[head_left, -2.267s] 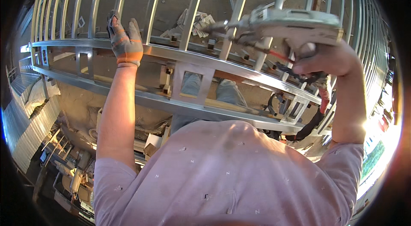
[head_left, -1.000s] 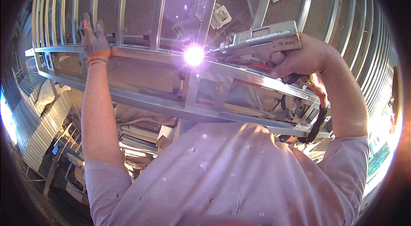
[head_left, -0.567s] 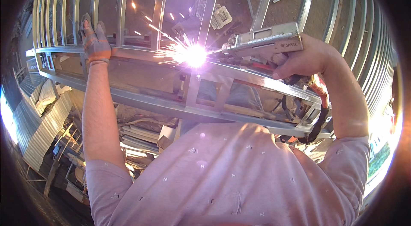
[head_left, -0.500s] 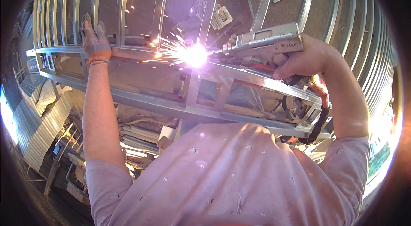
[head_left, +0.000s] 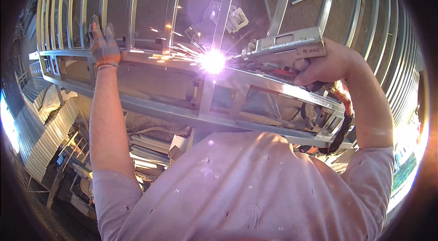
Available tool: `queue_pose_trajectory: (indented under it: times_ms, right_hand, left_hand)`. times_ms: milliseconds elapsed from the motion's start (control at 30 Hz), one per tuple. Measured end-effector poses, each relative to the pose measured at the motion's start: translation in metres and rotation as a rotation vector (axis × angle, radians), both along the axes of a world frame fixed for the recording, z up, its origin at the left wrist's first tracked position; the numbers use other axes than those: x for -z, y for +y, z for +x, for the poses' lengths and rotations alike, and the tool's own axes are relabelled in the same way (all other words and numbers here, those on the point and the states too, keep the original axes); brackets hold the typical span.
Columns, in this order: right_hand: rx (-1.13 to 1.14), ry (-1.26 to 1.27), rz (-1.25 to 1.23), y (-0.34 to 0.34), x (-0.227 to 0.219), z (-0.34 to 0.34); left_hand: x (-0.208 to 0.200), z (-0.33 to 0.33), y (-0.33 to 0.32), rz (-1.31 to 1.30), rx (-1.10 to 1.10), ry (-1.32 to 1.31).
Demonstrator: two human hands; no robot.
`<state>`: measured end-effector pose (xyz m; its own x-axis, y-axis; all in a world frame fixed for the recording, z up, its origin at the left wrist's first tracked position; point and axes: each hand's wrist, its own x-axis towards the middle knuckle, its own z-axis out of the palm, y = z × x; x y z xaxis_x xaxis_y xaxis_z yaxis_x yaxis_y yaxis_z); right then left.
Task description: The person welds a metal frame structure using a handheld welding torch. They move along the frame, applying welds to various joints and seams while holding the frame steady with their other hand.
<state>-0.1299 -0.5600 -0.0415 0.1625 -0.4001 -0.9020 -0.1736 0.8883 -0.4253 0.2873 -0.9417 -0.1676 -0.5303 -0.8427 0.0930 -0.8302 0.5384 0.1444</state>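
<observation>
right hand (head_left: 326,64): fingers clamped round the torch (head_left: 289,44); its nose's right by a crazy-bright arc (head_left: 213,62) at the rail (head_left: 278,85); sparks (head_left: 194,57) off left | left hand (head_left: 105,50): gloved, on that rail too; fingers stretched out, slightly apart

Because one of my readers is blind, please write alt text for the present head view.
Bright glare and flying sparks mark a joint on a barred metal frame, where the bare right hand aims a grey welding gun. The gloved left hand lies on the same frame, farther left.
</observation>
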Motion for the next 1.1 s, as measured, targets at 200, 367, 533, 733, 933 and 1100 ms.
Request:
queue_pose_trajectory:
  times_ms: [200, 367, 533, 733, 933, 1100]
  right_hand:
    - [0.044, 0.101, -0.024, 0.006, -0.005, 0.001]
    - [0.067, 0.058, 0.023, 0.006, -0.005, -0.001]
    - [0.052, 0.039, 0.016, 0.008, -0.005, -0.006]
    - [0.155, 0.134, -0.028, 0.015, -0.025, -0.023]
    - [0.439, -0.022, -0.203, 0.008, -0.05, -0.035]
    - [0.292, 0.029, -0.208, -0.016, -0.046, 0.005]
  left_hand:
    - [-0.004, -0.005, 0.005, 0.008, -0.087, -0.005]
    - [-0.011, -0.013, 0.012, 0.12, -0.141, 0.076]
    - [-0.012, -0.015, 0.014, 0.103, -0.133, 0.075]
    - [0.006, 0.003, -0.003, -0.002, -0.015, 0.033]
    - [0.009, 0.007, -0.009, -0.131, 0.113, -0.032]
    - [-0.002, -0.005, 0.006, 0.027, -0.068, 0.029]
